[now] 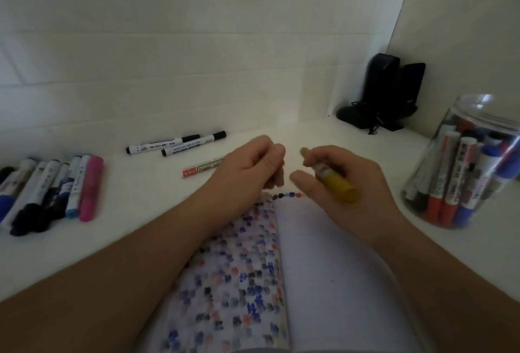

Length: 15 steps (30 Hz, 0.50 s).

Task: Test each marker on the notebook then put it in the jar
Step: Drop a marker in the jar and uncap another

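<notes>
An open notebook (323,262) lies in front of me, its left page covered with coloured test marks. My right hand (343,181) holds a gold marker (334,181) above the notebook's top edge, tip pointing away to the left. My left hand (253,167) hovers beside it with fingers curled; whether it pinches the marker's cap I cannot tell. A clear jar (467,164) with several red and blue markers stands at the right. Several loose markers (53,189), one of them pink (91,188), lie in a row at the left.
Two black-and-white markers (174,144) lie near the back wall, and a red-ended marker (202,169) lies partly behind my left hand. Black objects (388,93) stand in the back right corner. White walls close the table's back and right sides.
</notes>
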Available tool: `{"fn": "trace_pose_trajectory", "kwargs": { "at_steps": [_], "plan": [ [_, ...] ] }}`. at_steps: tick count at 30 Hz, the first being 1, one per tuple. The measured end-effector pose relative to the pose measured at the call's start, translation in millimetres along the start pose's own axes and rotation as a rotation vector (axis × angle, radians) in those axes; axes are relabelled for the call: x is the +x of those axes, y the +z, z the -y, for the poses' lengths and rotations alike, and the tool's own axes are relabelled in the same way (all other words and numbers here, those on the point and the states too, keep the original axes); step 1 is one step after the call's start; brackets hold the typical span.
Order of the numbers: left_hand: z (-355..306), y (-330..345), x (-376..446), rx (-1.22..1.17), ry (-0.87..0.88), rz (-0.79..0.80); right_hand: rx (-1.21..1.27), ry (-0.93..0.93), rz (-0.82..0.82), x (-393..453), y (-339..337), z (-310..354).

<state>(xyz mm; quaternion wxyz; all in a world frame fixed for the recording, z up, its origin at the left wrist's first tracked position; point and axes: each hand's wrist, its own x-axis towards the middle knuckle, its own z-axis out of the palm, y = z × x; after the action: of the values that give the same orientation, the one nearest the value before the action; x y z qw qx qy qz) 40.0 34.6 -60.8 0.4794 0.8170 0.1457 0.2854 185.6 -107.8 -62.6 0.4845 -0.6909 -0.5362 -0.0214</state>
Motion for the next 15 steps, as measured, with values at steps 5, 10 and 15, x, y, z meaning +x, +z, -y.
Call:
{"fn": "trace_pose_trajectory", "kwargs": {
  "at_steps": [5, 10, 15],
  "plan": [
    [-0.3, 0.7, 0.6, 0.383, 0.172, 0.116, 0.747, 0.507, 0.029, 4.6, -5.7, 10.6],
    [-1.1, 19.9, -3.7, 0.472, 0.235, 0.234, 0.704, 0.483, 0.009, 1.3, 10.3, 15.5],
    [-0.1, 16.1, 0.6, 0.48, 0.223, 0.29, 0.689, 0.402, -0.011, 1.0, 11.6, 18.3]
  ]
}}
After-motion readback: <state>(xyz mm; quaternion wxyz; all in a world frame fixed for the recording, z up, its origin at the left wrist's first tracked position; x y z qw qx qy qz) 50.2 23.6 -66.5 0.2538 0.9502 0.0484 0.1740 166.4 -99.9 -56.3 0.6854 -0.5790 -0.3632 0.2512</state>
